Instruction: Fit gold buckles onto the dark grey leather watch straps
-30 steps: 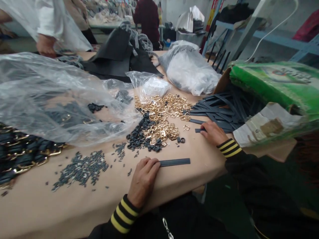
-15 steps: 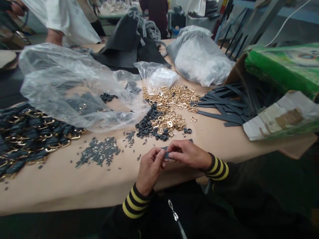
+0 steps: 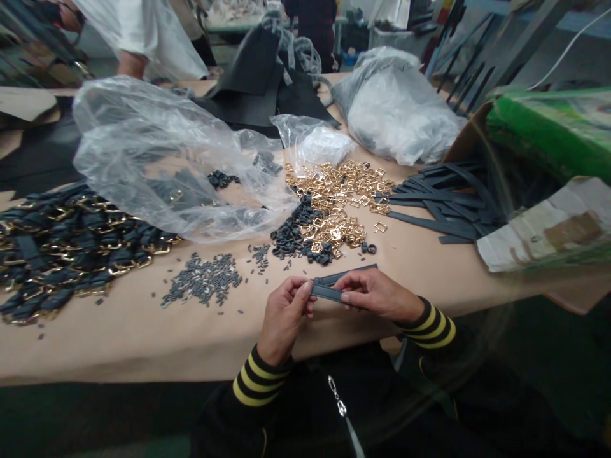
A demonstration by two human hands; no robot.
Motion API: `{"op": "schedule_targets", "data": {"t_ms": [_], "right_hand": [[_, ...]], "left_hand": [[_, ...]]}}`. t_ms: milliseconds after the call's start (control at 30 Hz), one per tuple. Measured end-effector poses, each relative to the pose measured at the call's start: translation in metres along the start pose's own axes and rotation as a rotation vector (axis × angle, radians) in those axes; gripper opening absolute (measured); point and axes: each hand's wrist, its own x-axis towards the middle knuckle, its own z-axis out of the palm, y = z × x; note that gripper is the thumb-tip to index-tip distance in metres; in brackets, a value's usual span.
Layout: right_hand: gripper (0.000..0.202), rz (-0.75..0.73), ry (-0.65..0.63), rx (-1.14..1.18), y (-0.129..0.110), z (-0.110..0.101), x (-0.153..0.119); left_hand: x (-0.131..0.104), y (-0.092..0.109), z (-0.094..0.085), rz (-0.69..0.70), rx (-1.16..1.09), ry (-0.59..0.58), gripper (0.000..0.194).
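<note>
Between my hands, above the table's front edge, is a dark grey strap (image 3: pixel 327 291) that doubles back on itself. My left hand (image 3: pixel 285 316) pinches its left end, where the strap folds, between thumb and fingers. My right hand (image 3: pixel 382 294) grips the near length farther right. The other length of the strap runs behind my right fingers and sticks out beyond them. Just past my hands lie black strap loops (image 3: pixel 292 230) and a heap of gold rectangular buckles (image 3: pixel 337 232). Whether a buckle or loop sits inside my left fingers is hidden.
Small dark pieces (image 3: pixel 203 280) are scattered on the left, beside a pile of buckled straps (image 3: pixel 71 248). Clear plastic bags (image 3: pixel 157 146) lie behind. At right, loose straps (image 3: pixel 443 197) spill from a green box (image 3: pixel 548 127). A person's white sleeve (image 3: pixel 138 28) is across the table.
My right hand has slid right along the strap, away from my left, so more of the folded strap shows between them. The whole view has shifted slightly.
</note>
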Motion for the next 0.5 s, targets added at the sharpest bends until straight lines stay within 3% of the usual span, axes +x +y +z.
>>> {"op": "schedule_targets", "data": {"t_ms": [100, 167, 233, 300, 400, 500], "right_hand": [[0.018, 0.046, -0.117, 0.009, 0.002, -0.013, -0.01], [0.019, 0.084, -0.099, 0.083, 0.005, -0.024, -0.017], [0.018, 0.064, 0.054, 0.234, 0.009, -0.034, -0.021], [0.015, -0.012, 0.265, 0.488, 0.012, -0.038, -0.021], [0.017, -0.134, 0.509, 0.883, 0.014, -0.031, -0.014], [0.02, -0.151, 0.497, 0.945, 0.013, -0.012, -0.007]], "left_hand": [[0.004, 0.007, -0.012, 0.069, -0.085, 0.095, 0.022], [0.006, 0.013, -0.022, 0.105, -0.148, 0.176, 0.021], [0.006, 0.017, -0.028, 0.106, -0.17, 0.221, 0.021], [0.0, 0.016, -0.028, 0.075, -0.121, 0.192, 0.021], [-0.021, 0.004, -0.015, -0.037, 0.076, -0.075, 0.02], [-0.044, -0.012, 0.006, -0.194, 0.262, -0.479, 0.019]]}}
